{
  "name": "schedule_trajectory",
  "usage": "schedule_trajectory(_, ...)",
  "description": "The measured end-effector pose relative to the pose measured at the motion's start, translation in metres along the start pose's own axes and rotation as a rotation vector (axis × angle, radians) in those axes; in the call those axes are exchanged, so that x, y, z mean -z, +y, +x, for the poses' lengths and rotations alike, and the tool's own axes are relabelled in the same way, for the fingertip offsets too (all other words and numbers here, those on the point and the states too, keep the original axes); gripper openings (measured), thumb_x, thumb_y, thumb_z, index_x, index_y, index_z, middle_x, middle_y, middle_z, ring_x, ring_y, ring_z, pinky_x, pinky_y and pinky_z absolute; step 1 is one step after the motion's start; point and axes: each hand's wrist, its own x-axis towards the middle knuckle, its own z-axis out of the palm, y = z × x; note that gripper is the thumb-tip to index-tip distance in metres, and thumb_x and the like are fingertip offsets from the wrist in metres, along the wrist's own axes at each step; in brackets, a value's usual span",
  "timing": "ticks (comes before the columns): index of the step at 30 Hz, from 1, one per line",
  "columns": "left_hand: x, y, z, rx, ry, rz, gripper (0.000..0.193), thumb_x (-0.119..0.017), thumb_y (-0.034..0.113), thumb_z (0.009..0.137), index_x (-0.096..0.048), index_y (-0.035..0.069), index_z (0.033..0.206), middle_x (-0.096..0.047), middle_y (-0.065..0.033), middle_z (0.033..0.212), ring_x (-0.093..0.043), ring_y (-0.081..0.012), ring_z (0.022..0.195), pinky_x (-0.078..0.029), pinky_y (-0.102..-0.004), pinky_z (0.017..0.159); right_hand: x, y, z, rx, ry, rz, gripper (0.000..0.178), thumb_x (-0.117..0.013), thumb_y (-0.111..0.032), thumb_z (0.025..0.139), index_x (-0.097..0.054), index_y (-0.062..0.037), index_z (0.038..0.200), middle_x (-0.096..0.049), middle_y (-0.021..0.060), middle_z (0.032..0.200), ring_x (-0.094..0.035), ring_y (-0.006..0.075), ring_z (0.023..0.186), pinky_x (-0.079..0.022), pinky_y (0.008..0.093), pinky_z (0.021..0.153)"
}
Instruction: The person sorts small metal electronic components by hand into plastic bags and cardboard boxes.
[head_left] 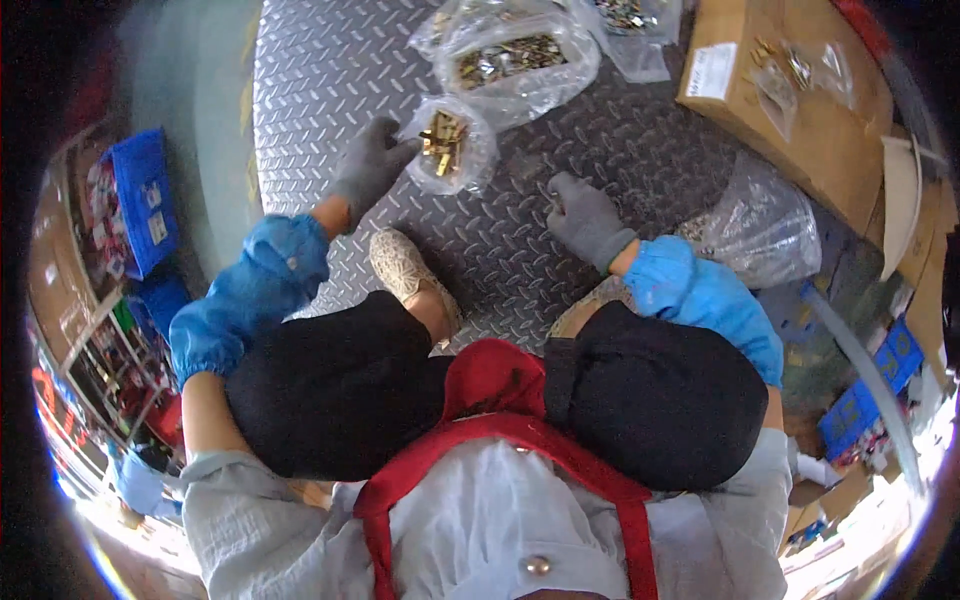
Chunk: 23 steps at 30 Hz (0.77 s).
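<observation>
My left hand (372,168), in a grey glove, is at the left rim of a small clear plastic bag (478,168), its fingers closed on the plastic edge. The bag lies open on the metal floor, with short brass-coloured metal pieces (443,142) loosely piled inside. To the right of the bag and apart from it, my right hand (588,218) hovers above the floor in a matching glove. Its fingers are curled in, and whatever they may hold is hidden.
A larger clear bag of metal parts (510,62) lies beyond the small one, with another parts bag (630,18) at its right. At the right stand a cardboard box (790,90) and a crumpled plastic bag (765,225). Blue bins (140,205) line the left side.
</observation>
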Motion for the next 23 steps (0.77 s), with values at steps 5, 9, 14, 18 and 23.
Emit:
schedule_trajectory(5, -0.002, -0.004, 0.0, 0.033, -0.073, 0.085, 0.061, -0.068, 0.042, 0.072, -0.054, 0.0, 0.114, -0.061, -0.0218, 0.104, -0.058, -0.0346, 0.1, -0.045, -0.0387, 0.085, 0.035, -0.079, 0.036, 0.133, -0.033, 0.277, 0.035, -0.059, -0.018, 0.076, -0.052, -0.0027, 0.107, -0.061, 0.0181, 0.09, -0.061, 0.0297, 0.083, -0.048, 0.0378, 0.073)
schedule_trajectory(9, 0.001, 0.0, 0.003, 0.047, -0.138, 0.073, 0.061, -0.068, 0.043, 0.07, -0.055, 0.0, 0.112, -0.06, -0.0201, 0.106, -0.057, -0.0348, 0.101, -0.044, -0.0389, 0.086, 0.043, -0.101, 0.067, 0.159, -0.065, 0.129, 0.041, -0.06, -0.026, 0.078, -0.052, -0.0022, 0.111, -0.06, 0.019, 0.09, -0.061, 0.0311, 0.083, -0.047, 0.0388, 0.075)
schedule_trajectory(14, 0.004, -0.014, 0.011, 0.027, -0.136, -0.007, 0.058, -0.068, 0.045, 0.07, -0.056, 0.003, 0.109, -0.06, -0.0194, 0.105, -0.058, -0.0338, 0.099, -0.044, -0.0399, 0.083, 0.047, -0.098, 0.067, 0.302, -0.211, -0.414, 0.038, -0.053, -0.023, 0.083, -0.046, -0.0098, 0.119, -0.054, 0.0206, 0.098, -0.057, 0.0389, 0.088, -0.047, 0.0469, 0.075)
schedule_trajectory(18, 0.022, 0.016, 0.033, -0.17, 0.032, 0.072, 0.049, -0.063, 0.04, 0.077, -0.053, 0.007, 0.112, -0.059, -0.0186, 0.102, -0.057, -0.0351, 0.097, -0.045, -0.0412, 0.083, 0.072, -0.113, 0.097, 0.233, -0.09, -0.407, 0.035, -0.053, -0.022, 0.083, -0.048, -0.0095, 0.116, -0.055, 0.0206, 0.098, -0.058, 0.0379, 0.088, -0.048, 0.046, 0.075)
schedule_trajectory(23, 0.036, 0.05, 0.086, -0.455, 0.152, 0.324, 0.051, -0.061, 0.045, 0.08, -0.051, 0.007, 0.114, -0.052, -0.0216, 0.11, -0.054, -0.036, 0.101, -0.044, -0.0428, 0.085, 0.099, -0.098, 0.159, 0.267, 0.026, -0.615, 0.059, -0.059, -0.022, 0.08, -0.036, -0.013, 0.133, -0.055, 0.019, 0.1, -0.057, 0.0404, 0.087, -0.047, 0.0472, 0.076)
